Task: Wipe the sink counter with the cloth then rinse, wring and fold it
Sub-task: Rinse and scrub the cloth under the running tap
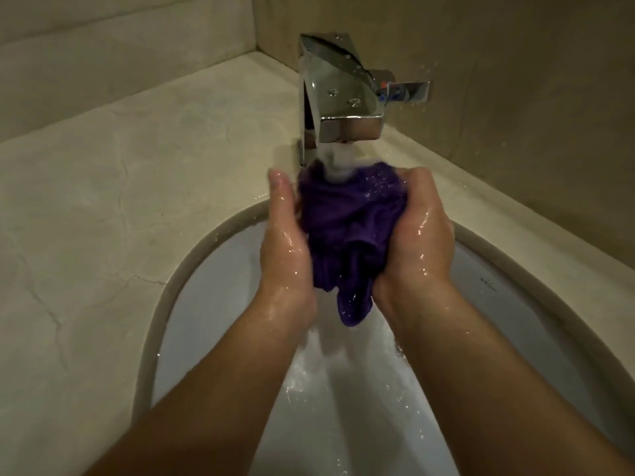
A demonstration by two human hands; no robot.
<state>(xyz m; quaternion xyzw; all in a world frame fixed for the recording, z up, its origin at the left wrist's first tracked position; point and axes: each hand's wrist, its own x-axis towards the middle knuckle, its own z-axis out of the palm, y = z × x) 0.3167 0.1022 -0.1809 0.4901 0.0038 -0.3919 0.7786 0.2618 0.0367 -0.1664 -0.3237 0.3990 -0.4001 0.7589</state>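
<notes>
Grip: your right hand [419,235] curls closed round the purple cloth [347,228]; your left hand [285,249] presses the other side, fingers near straight. The cloth is bunched directly under the faucet [340,97] spout, in the water [335,163], with one tail hanging. The handle [409,91] right of the faucet bears red and blue marks. A mark on the white sink [213,304], down-right of the faucet, is too faint to read. The beige stone desk [120,201] lies left of the faucet, with a droplet-spotted wall [515,115] behind. Both hands are wet.
</notes>
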